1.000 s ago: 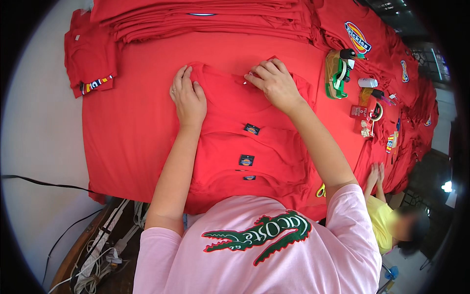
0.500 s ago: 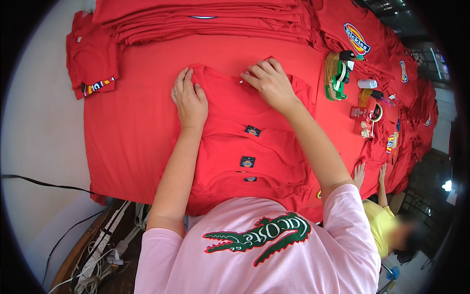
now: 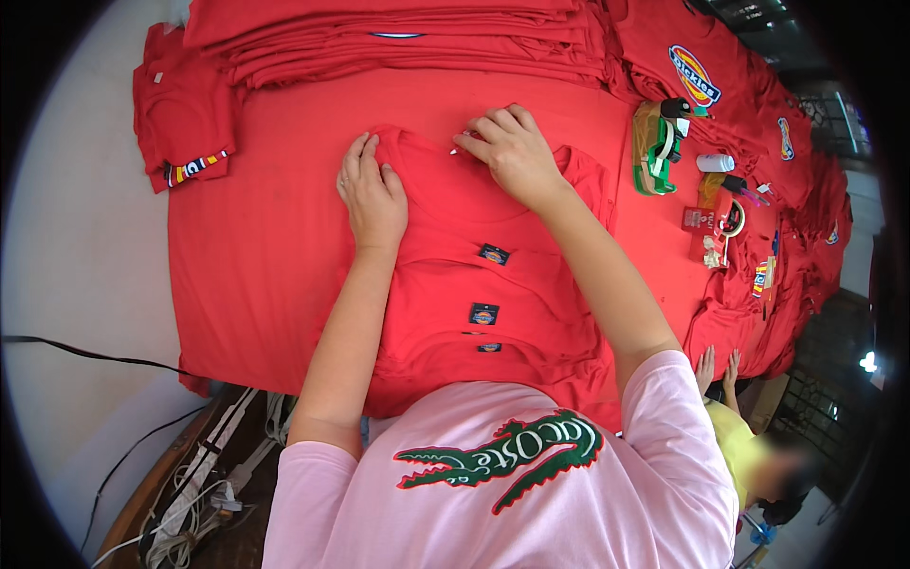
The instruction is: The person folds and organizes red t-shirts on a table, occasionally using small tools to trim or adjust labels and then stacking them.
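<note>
Several red T-shirts (image 3: 431,299) lie overlapped in front of me, their necklines showing, with small dark printed labels (image 3: 483,314) down the middle. My left hand (image 3: 374,194) rests on the left shoulder of the topmost shirt, fingers stretched out and holding nothing. At that shirt's wide neckline (image 3: 427,194), my right hand (image 3: 512,156) is bent into a pinch. A small white piece (image 3: 455,149) shows at its thumb and fingertips; its kind is too small to tell.
A tall pile of folded red shirts (image 3: 417,47) spans the back, and another folded shirt (image 3: 180,114) lies far left. At right stand a green tape dispenser (image 3: 654,156), a white can (image 3: 714,163) and a tape roll (image 3: 732,218). A co-worker's hands (image 3: 718,367) touch red cloth at lower right.
My right hand has shifted slightly left, its fingertips and the white piece moving with it. My left hand stays on the shoulder. The co-worker's hands have come closer together and lower.
</note>
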Motion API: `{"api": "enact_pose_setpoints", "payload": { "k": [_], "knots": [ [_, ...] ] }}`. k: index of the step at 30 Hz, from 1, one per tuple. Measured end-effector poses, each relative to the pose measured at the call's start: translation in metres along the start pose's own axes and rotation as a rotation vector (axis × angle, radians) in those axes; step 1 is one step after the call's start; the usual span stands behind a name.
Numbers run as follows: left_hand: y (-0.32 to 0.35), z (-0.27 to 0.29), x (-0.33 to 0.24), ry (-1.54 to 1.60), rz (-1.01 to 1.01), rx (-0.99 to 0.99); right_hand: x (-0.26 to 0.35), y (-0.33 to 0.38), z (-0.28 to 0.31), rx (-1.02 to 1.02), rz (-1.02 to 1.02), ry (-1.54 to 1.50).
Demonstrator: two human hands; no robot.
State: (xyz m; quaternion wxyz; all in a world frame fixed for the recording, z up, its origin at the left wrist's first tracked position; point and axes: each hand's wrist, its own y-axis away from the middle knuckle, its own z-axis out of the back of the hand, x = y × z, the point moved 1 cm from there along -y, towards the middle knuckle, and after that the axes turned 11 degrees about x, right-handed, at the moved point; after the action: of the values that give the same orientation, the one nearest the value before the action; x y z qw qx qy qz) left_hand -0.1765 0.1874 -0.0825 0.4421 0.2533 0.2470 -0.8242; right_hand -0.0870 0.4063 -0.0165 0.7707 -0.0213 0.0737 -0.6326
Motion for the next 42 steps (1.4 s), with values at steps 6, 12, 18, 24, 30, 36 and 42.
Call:
{"api": "enact_pose_setpoints", "payload": {
  "k": [6, 12, 18, 24, 30, 36, 42],
  "knots": [
    [0.001, 0.000, 0.000, 0.016, 0.001, -0.011, -0.020, 0.021, 0.009, 0.029, 0.005, 0.042],
    [0.001, -0.001, 0.000, 0.013, 0.002, -0.007, -0.041, 0.073, 0.020, 0.048, -0.157, 0.048],
    [0.000, 0.000, 0.000, 0.022, -0.007, -0.003, -0.021, 0.070, 0.015, 0.014, -0.191, 0.047],
    [0.000, -0.001, 0.001, 0.008, -0.016, -0.014, -0.022, 0.063, 0.010, 0.009, -0.195, 0.071],
    [0.000, 0.000, 0.000, 0.006, -0.016, -0.003, -0.019, 0.055, 0.010, 0.032, -0.158, 0.071],
    [0.000, -0.002, 0.002, -0.004, -0.009, -0.009, -0.026, 0.066, 0.013, 0.011, -0.166, 0.107],
    [0.000, -0.001, 0.002, -0.005, -0.026, -0.013, -0.023, 0.063, 0.015, -0.021, -0.165, 0.095]
  ]
}}
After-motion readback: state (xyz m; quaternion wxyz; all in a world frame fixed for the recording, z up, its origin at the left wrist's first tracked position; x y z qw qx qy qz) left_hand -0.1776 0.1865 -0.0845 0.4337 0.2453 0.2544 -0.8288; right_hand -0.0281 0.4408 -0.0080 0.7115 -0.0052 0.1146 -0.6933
